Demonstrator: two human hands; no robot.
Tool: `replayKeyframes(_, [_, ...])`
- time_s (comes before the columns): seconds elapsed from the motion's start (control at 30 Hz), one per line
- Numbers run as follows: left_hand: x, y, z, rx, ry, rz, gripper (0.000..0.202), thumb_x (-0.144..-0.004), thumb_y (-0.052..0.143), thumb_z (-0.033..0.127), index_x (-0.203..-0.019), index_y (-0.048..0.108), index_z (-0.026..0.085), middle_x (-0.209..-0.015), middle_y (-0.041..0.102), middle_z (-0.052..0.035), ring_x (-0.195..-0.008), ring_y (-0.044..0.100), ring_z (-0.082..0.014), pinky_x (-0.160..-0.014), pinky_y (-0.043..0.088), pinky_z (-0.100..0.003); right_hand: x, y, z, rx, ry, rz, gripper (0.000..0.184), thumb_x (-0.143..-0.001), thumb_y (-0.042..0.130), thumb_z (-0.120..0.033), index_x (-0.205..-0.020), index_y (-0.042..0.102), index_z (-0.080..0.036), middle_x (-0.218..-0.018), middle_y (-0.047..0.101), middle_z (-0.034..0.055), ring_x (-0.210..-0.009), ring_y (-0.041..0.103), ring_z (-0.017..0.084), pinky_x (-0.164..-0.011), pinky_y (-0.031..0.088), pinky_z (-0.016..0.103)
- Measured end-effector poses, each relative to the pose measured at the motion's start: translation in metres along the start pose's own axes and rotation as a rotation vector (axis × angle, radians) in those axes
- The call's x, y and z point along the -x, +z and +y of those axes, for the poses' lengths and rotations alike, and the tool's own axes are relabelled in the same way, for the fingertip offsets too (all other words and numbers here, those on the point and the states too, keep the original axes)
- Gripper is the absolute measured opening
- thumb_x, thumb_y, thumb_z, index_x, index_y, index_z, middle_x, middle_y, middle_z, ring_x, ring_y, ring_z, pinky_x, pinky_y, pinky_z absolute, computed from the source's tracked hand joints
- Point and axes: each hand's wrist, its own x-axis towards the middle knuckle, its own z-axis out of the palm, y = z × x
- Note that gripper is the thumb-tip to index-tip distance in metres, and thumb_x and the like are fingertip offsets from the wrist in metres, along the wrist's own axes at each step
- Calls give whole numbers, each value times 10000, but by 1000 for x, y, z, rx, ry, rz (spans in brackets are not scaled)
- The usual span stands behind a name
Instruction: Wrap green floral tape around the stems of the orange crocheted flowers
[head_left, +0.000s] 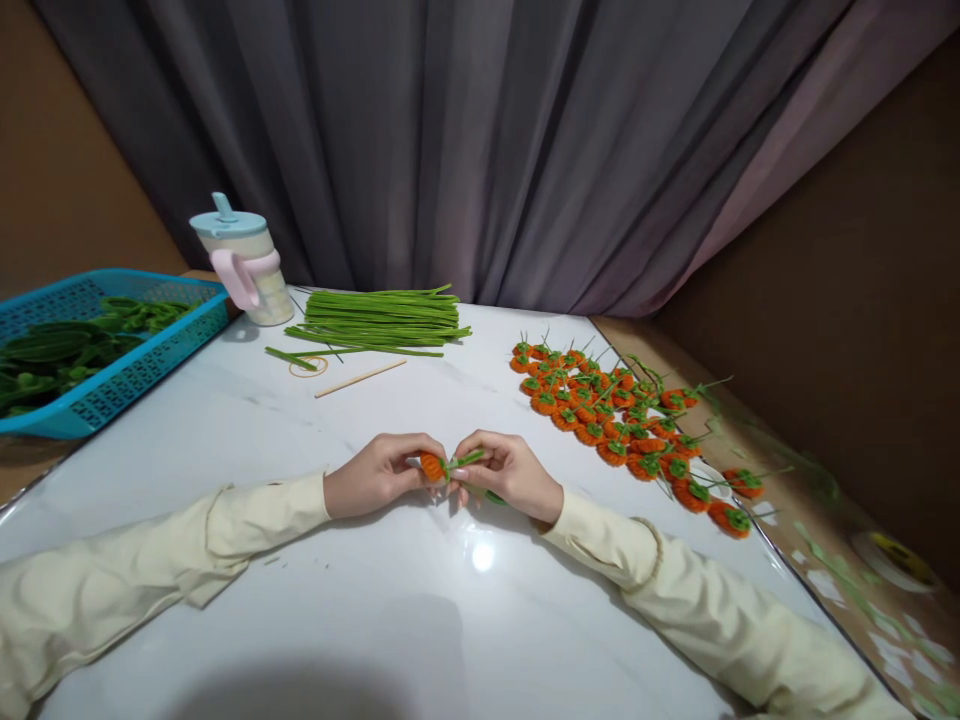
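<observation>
My left hand (379, 472) pinches a small orange woolly fruit (433, 467) with a green top, low over the white table (315, 560). My right hand (508, 474) is closed on the green stem (469, 459) that sticks out of the same piece, fingers meeting the left hand's. Both wrists wear pale yellow sleeves. A pile of several finished orange pieces with green tops (615, 420) lies to the right of my hands. A bundle of green stems (379, 320) lies further back at the centre.
A blue basket (112, 385) of green leaf pieces stands at the left edge. A lidded cup with a pink handle (244, 262) is behind it. A wooden stick (360, 378) and a rubber band (308, 367) lie near the stems. A grey curtain hangs behind.
</observation>
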Motion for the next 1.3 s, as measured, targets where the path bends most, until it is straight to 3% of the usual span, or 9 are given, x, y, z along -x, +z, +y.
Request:
replayKeyframes(0.23, [-2, -3, 1, 299, -193, -44, 285, -768, 708, 349, -861, 569, 118, -727, 639, -26, -674, 652, -154, -680, 569, -317, 2, 2, 0, 40, -45, 13, 311, -684, 753, -384, -773, 572, -148, -647, 678, 23, -478, 618, 120, -434, 472, 222])
replayKeyframes(0.4, [-5, -7, 2, 418, -309, -43, 312, -695, 778, 320, -833, 585, 119, -732, 628, -5, -629, 661, -139, -639, 572, -277, 3, 1, 2, 105, -88, 49, 283, -718, 718, -367, -845, 568, -164, -662, 683, 21, -473, 616, 118, -432, 456, 211])
replayKeyframes(0.53, [-5, -6, 3, 431, -322, -71, 304, -702, 773, 312, -832, 585, 111, -720, 623, -7, -621, 653, -128, -653, 570, -274, 3, 1, 2, 124, -99, 62, 291, -713, 715, -339, -892, 559, -171, -676, 686, 14, -472, 619, 116, -434, 447, 203])
replayKeyframes(0.7, [-5, -3, 2, 337, -186, 27, 298, -759, 717, 324, -890, 532, 131, -755, 588, 4, -664, 643, -128, -659, 571, -275, 2, 0, 1, 51, -23, 58, 331, -701, 736, -352, -857, 513, -164, -646, 688, 22, -465, 619, 126, -420, 442, 202])
replayKeyframes(0.9, [-3, -3, -7, 60, -32, 171, 243, -809, 613, 271, -976, 473, 164, -909, 556, -35, -782, 618, -142, -687, 580, -288, 2, -1, -5, -23, -84, 75, 542, -701, 748, -324, -1064, 358, -223, -608, 682, -25, -429, 591, 123, -393, 424, 186])
replayKeyframes(1.1, [4, 0, -7, -422, 126, 140, 202, -818, 464, 134, -1016, 472, 171, -922, 604, -40, -761, 633, -127, -659, 554, -230, 3, 0, -5, -16, -102, 34, 543, -729, 728, -320, -1118, 364, -215, -620, 671, -27, -432, 586, 114, -403, 430, 185])
replayKeyframes(1.3, [8, 1, -10, -552, 239, 123, 277, -841, 403, 89, -1098, 452, 180, -948, 631, -44, -711, 645, -103, -634, 543, -197, 2, 1, 0, -8, -103, 13, 477, -742, 721, -304, -1082, 404, -203, -615, 663, -28, -428, 574, 103, -394, 421, 175])
